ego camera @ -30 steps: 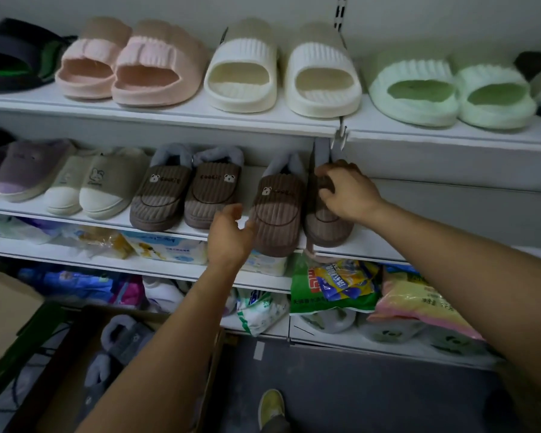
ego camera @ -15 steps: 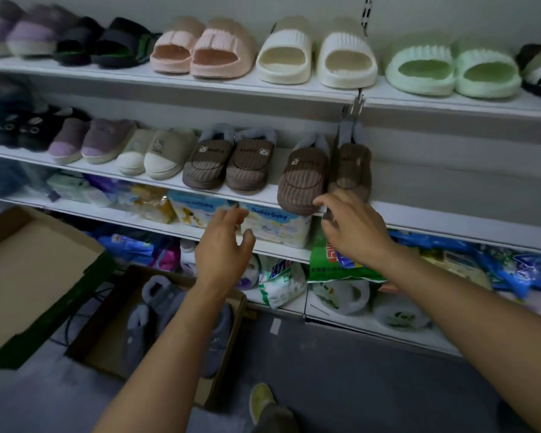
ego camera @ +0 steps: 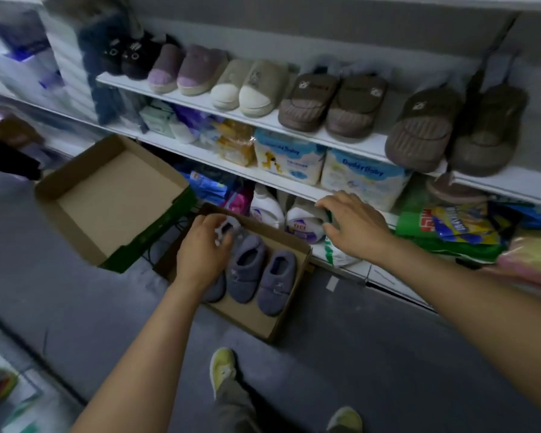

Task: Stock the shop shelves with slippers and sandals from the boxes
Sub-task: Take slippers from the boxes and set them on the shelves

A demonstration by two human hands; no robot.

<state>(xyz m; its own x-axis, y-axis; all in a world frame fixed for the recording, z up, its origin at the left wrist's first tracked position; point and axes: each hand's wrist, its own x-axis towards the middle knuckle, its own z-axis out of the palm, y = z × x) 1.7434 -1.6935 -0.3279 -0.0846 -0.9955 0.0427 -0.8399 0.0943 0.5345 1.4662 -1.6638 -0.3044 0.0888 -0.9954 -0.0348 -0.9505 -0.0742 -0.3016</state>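
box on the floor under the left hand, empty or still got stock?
Still stocked. The open box holds grey-blue slippers: two in plain view, a third partly hidden under the left hand, which reaches in at their heel end.

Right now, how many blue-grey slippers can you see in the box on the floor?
3 in the open box: one on the right, one in the middle, one partly under the left hand. More may be hidden.

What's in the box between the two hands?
In the head view, two grey-blue slippers lie side by side in the cardboard box, between the left hand and the right hand.
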